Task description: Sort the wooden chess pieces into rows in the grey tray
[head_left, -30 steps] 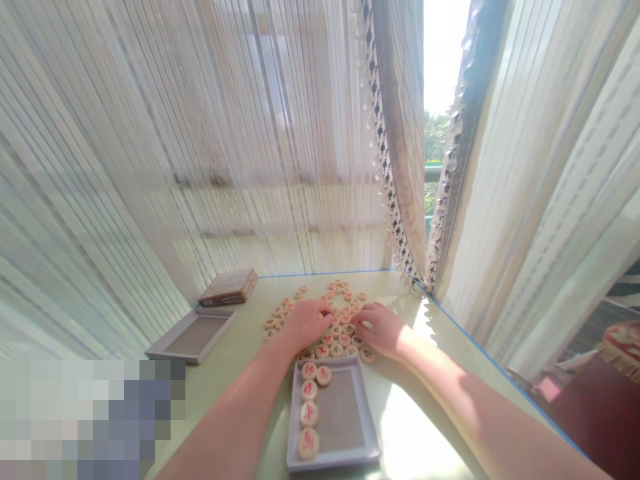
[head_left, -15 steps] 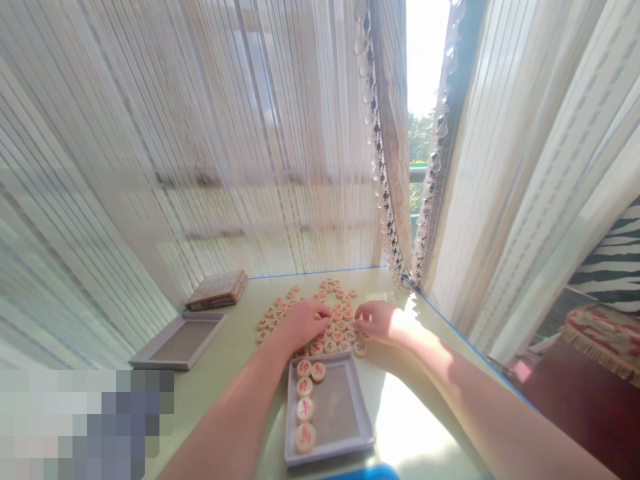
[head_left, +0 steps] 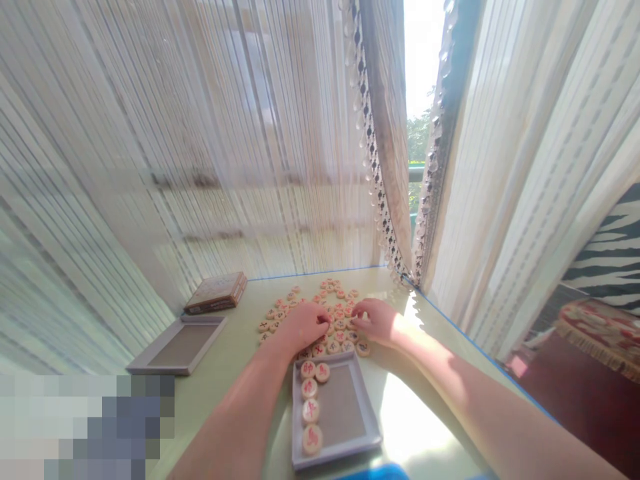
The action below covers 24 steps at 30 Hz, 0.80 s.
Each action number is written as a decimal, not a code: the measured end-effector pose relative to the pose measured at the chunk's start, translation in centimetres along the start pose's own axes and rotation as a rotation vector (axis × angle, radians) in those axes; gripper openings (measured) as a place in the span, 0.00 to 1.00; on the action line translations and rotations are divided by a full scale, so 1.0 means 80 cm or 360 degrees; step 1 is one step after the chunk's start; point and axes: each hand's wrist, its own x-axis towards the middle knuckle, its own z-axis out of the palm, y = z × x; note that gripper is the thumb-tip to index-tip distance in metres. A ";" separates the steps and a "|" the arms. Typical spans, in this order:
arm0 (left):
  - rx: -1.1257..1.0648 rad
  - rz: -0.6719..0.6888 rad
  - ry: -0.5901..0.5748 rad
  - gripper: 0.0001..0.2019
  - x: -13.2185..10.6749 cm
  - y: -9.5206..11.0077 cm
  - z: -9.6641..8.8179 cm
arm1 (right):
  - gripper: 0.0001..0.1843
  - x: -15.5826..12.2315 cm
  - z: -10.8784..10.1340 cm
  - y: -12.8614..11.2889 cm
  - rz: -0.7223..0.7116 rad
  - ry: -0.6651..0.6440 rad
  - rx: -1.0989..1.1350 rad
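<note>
Round xiangqi pieces (head_left: 319, 349) with red or dark characters lie loosely spread on the table. My left hand (head_left: 306, 325) is over the left part of the spread, fingers curled and thumb drawn in; anything in its fingertips is hidden. On the right edge of the spread, my right hand (head_left: 376, 319) reaches in with bent fingers apart, its fingertips by the pieces and no held piece visible. In front of my hands lies a shallow grey tray (head_left: 373, 427). Several red-lettered pieces (head_left: 311, 411) form a column along its left side, with one more piece (head_left: 323, 372) beside the top one.
A second grey tray (head_left: 160, 368) lies at the left, with a book-like box (head_left: 217, 292) behind it. Sheer curtains (head_left: 280, 167) hang behind the pale green table (head_left: 227, 353). Something blue (head_left: 377, 472) shows at the near edge.
The view has shifted slightly, so the near tray appears a little further right. My left fingers look more curled together; my right hand has moved slightly. The tray's pieces keep their arrangement.
</note>
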 end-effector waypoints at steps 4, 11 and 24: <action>-0.0024 0.0008 -0.0032 0.10 0.000 -0.003 0.001 | 0.08 0.003 0.002 0.003 -0.0014 -0.0050 0.0011; -0.0043 -0.0121 0.0166 0.12 0.002 -0.005 -0.004 | 0.12 0.000 0.004 0.005 -0.0066 0.0031 0.0056; 0.0052 -0.0095 0.0219 0.12 0.001 -0.005 -0.001 | 0.13 0.002 -0.008 -0.007 0.0070 -0.0034 0.0012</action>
